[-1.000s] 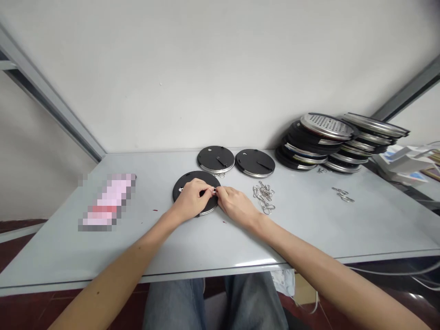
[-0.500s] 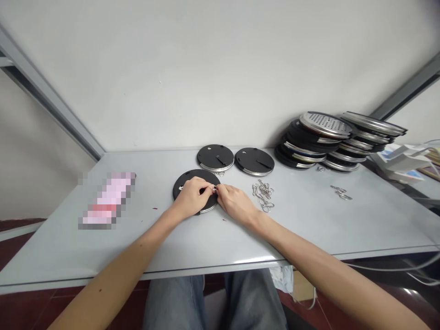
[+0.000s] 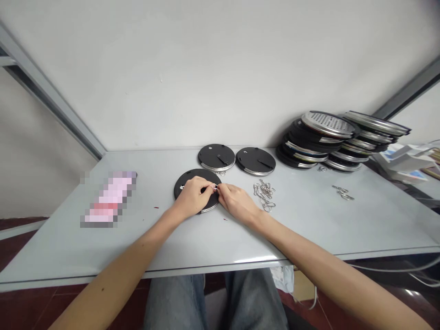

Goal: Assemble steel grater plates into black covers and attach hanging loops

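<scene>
Over a round black disc (image 3: pixel 188 178) with a silver rim, lying flat on the table, both hands meet near its right side. My left hand (image 3: pixel 195 196) is closed in a pinch on a small shiny metal clip (image 3: pixel 216 187). From the other side the fingertips of my right hand (image 3: pixel 235 200) close on that same clip. Fingers hide most of the clip and part of the disc. To the right of my right hand lies a loose pile of silver wire clips (image 3: pixel 264 192).
Two more black discs, one left (image 3: pixel 216 156) and one right (image 3: pixel 255 161), lie behind. Leaning stacks of discs, the nearer (image 3: pixel 309 142) topped by a perforated metal face, stand back right. A few clips (image 3: pixel 343 192) lie right; a blurred pink object (image 3: pixel 110 197) lies left.
The view has shifted very slightly. Both hands stay pinched together over the disc, with only a tiny movement at the fingertips around the clip.
</scene>
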Available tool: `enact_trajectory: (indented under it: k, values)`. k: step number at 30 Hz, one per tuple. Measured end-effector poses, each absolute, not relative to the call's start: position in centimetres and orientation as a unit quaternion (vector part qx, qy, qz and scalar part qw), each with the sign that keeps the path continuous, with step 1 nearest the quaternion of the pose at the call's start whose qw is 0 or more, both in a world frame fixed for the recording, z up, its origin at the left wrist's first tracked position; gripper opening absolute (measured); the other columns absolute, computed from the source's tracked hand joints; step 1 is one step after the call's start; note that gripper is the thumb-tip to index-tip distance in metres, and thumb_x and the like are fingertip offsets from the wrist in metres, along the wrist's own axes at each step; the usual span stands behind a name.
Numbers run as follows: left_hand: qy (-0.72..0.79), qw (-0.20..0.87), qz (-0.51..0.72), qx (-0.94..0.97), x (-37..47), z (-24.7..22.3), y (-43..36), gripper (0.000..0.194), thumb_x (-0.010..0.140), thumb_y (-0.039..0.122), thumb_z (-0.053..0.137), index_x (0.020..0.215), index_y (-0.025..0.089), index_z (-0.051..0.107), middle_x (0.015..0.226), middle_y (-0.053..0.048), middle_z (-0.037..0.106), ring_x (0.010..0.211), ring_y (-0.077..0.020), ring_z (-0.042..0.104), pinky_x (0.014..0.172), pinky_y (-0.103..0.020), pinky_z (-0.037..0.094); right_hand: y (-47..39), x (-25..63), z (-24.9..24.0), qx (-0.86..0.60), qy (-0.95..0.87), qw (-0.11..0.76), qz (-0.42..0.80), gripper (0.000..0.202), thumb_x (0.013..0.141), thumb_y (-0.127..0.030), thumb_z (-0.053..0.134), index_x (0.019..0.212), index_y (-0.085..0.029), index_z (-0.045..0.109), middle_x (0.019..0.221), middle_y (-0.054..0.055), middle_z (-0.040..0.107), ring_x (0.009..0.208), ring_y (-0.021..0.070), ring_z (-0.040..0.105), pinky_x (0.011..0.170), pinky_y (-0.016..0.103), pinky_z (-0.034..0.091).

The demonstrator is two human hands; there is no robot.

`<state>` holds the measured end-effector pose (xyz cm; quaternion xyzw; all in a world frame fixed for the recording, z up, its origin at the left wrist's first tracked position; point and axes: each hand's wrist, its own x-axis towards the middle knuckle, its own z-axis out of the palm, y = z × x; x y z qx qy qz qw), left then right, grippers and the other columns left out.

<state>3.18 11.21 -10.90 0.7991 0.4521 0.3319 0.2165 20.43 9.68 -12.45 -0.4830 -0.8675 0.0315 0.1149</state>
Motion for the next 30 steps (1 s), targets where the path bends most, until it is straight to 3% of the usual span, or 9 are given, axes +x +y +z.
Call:
enact_trajectory:
  k: [16, 22, 26, 30]
  values:
    - [0.449, 0.227, 0.32, 0.803, 3.3, -10.7, 11.3, 0.031, 0.087, 0.021, 0.048, 0.062, 0.021, 0.066, 0.076, -0.003, 0.071, 0.086, -0.0207, 0.063, 0.077, -0.031, 0.048, 9.7, 20.3, -12.8, -0.495, -0.863, 0.098, 0.012, 0.011, 0.097, -0.017, 0.04, 0.09, -0.017, 0.048, 0.085, 0.008, 0.065, 0.078, 0.0201, 0.062, 0.063, 0.028, 0.039]
    - [0.388, 0.216, 0.25, 0.86, 3.7, -9.5, 13.7, 0.034, 0.088, 0.02, 0.044, 0.056, 0.02, 0.054, 0.062, -0.001, 0.06, 0.066, -0.0171, 0.056, 0.067, -0.03, 0.042, 10.2, 21.1, -12.6, -0.505, -0.855, 0.121, 0.005, 0.013, 0.097, -0.017, 0.039, 0.089, -0.017, 0.048, 0.084, 0.007, 0.065, 0.075, 0.019, 0.061, 0.061, 0.028, 0.036]
    - [0.353, 0.205, 0.215, 0.887, 4.4, -9.4, 15.4, 0.035, 0.093, 0.022, 0.038, 0.058, 0.02, 0.043, 0.061, -0.001, 0.054, 0.067, -0.0184, 0.05, 0.066, -0.031, 0.039, 10.9, 21.8, -12.5, -0.52, -0.846, 0.116, -0.001, 0.013, 0.098, -0.019, 0.039, 0.089, -0.017, 0.048, 0.084, 0.007, 0.066, 0.074, 0.019, 0.062, 0.06, 0.028, 0.035]
    - [0.342, 0.172, 0.199, 0.902, 4.9, -9.7, 16.2, 0.035, 0.095, 0.022, 0.037, 0.06, 0.02, 0.042, 0.064, -0.002, 0.055, 0.072, -0.02, 0.049, 0.071, -0.033, 0.04, 11.3, 21.9, -12.5, -0.557, -0.827, 0.078, -0.017, 0.016, 0.099, -0.022, 0.035, 0.091, -0.016, 0.049, 0.083, 0.008, 0.067, 0.071, 0.0214, 0.064, 0.056, 0.029, 0.034]
